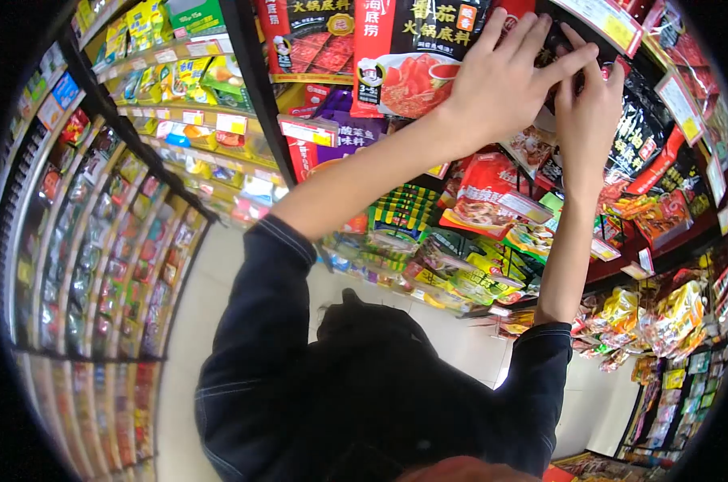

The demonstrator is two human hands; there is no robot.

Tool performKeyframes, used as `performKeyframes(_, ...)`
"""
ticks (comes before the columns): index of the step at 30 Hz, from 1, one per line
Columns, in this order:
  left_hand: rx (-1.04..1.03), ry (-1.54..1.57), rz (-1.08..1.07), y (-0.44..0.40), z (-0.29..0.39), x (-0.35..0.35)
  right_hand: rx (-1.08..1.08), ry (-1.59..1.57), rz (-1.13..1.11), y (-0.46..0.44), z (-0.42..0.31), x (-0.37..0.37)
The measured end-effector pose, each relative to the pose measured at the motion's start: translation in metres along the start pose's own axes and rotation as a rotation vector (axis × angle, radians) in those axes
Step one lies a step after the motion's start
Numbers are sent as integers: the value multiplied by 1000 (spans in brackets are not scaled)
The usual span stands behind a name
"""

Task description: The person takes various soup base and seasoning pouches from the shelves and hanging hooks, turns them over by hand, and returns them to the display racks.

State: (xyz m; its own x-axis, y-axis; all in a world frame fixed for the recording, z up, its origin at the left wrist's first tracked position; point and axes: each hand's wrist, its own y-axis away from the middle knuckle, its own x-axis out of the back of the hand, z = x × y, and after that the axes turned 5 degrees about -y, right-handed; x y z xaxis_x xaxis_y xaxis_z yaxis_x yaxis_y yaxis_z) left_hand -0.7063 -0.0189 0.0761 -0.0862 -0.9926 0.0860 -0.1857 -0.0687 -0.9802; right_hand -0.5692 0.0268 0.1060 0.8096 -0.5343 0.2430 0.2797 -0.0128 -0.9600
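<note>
My left hand point(504, 80) reaches across the upper display of packets, fingers stretched out and apart. It lies beside a red and black hot pot base packet point(416, 60) with a tomato soup picture. Close to its right, my right hand point(587, 100) has its fingers apart over dark packets; the left thumb crosses near its fingers. A black packet with white lettering point(638, 124) hangs just right of my right hand. Nothing is plainly held in either hand, though the fingertips partly merge with the dark packaging.
Below hang a red packet point(488, 189), green packets point(404, 210) and a purple packet point(344, 120). Price tags point(307, 130) jut out from the shelf. Tall stocked shelves point(99, 265) stand at left. Pale floor tiles point(187, 361) show below; more bagged goods point(677, 313) hang at right.
</note>
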Motion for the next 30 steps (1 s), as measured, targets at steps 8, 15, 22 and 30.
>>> performKeyframes(8,-56,-270,-398,-11,0,31,-280,-257,-68,40,-73,71)
performKeyframes(15,76,-154,-335,12,40,29,-553,-873,-390,166,-105,123)
performKeyframes(22,19,934,-524,170,130,109,-1216,-638,-309,309,-105,164)
performKeyframes(30,-308,1122,-2027,350,231,133,-1711,-551,-277,399,-77,211)
